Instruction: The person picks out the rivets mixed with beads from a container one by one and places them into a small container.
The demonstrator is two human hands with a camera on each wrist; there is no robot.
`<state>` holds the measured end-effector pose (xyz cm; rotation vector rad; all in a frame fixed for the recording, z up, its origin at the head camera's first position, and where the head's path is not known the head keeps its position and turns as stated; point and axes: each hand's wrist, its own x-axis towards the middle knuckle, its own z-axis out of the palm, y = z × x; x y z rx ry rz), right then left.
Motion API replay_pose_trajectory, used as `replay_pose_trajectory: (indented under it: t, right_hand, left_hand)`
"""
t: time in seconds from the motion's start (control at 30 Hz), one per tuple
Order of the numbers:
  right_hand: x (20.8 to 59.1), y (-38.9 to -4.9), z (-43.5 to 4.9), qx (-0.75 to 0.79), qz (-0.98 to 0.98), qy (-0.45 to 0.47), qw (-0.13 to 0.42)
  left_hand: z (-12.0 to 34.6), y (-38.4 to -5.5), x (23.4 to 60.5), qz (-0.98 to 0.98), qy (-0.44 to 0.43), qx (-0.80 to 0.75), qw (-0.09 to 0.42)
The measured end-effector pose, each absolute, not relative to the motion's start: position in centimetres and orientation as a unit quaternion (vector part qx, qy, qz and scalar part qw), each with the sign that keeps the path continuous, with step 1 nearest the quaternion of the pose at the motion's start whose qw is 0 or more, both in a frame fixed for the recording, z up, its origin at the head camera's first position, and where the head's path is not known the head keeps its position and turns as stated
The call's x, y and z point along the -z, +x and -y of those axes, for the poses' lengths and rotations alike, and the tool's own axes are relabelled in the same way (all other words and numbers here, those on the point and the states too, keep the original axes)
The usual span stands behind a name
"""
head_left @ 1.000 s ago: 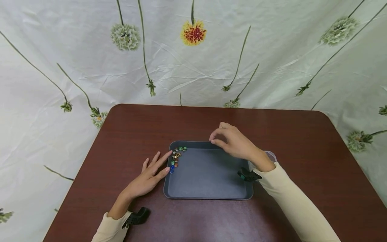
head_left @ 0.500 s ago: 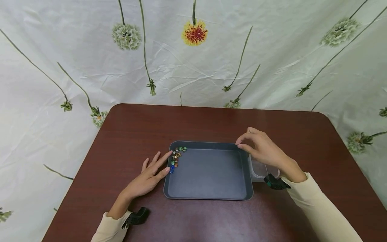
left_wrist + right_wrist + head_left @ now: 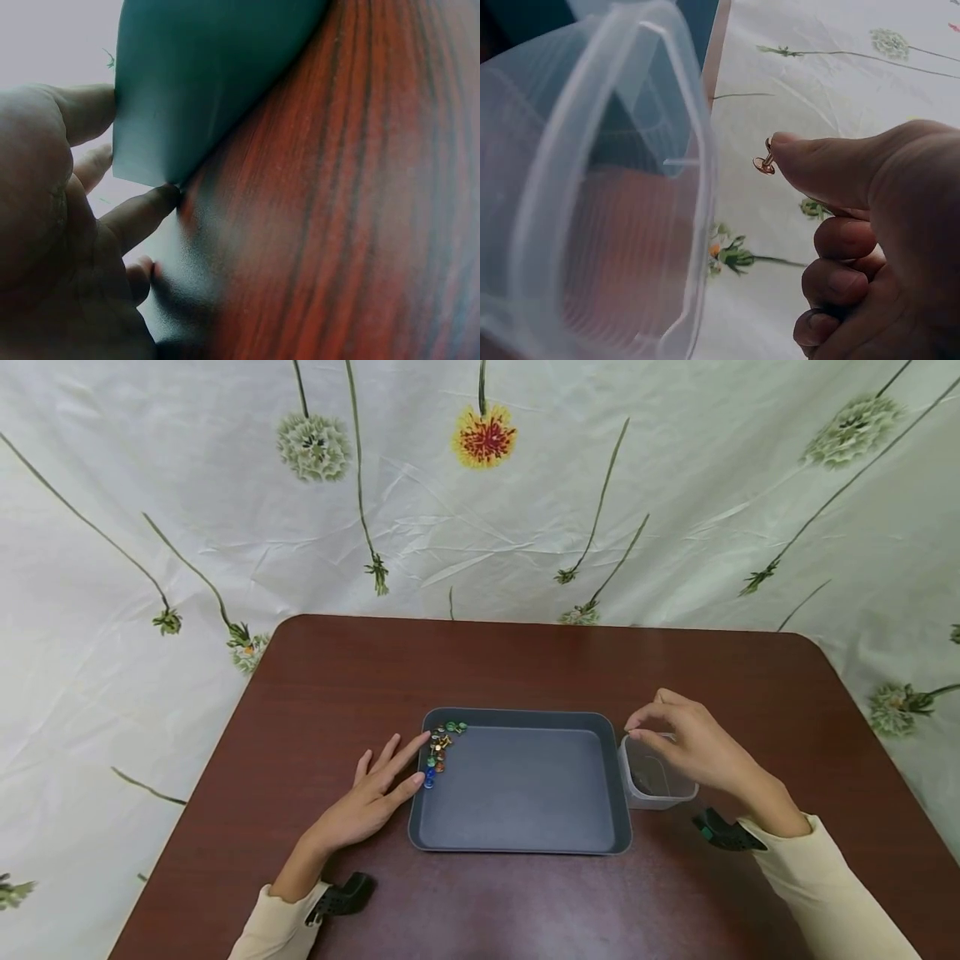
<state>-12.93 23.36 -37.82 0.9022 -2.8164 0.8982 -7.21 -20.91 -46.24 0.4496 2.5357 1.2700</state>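
My right hand (image 3: 693,739) pinches a small copper-coloured stud (image 3: 765,163), with a flat round disc and a short stem, between thumb and forefinger. Its fingertips are over the far rim of a clear plastic container (image 3: 662,799); the other fingers curl inward. At the left, my left hand (image 3: 367,806) spreads its fingers against the outer side of a dark grey tray (image 3: 517,789), fingertips touching the rim. Just inside that side lies a strip of several small shiny pieces (image 3: 437,756) in green, gold, orange and blue, too small to identify.
Both containers stand on a reddish-brown wooden table (image 3: 480,910). The clear container touches or nearly touches the tray's right side. Beyond the table's far edge hangs a white cloth (image 3: 420,510) printed with flowers. Black camera straps sit on both wrists.
My right hand has moved right and slightly nearer, from the tray's far rim to the clear container, which is now more visible. My left hand stays at the tray's left side.
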Motion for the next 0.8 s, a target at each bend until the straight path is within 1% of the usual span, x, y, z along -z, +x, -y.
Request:
replay_pose_trajectory:
  t: [0.17,0.47,0.8]
  right_hand:
    - [38.3,-12.4,-24.4,-0.286,0.918,0.276,0.015]
    - [38.7,-12.2,-25.2,-0.283,0.916,0.281,0.033]
    - [38.8,-12.0,-25.5,-0.287,0.919,0.268,0.028]
  left_hand:
    - [20.9,-7.2,46.2,-0.874,0.155,-0.44,0.134]
    - [21.0,-7.2,46.3,-0.873,0.156,-0.444,0.132]
    - [20.9,-7.3,46.4,-0.873,0.156,-0.442,0.135]
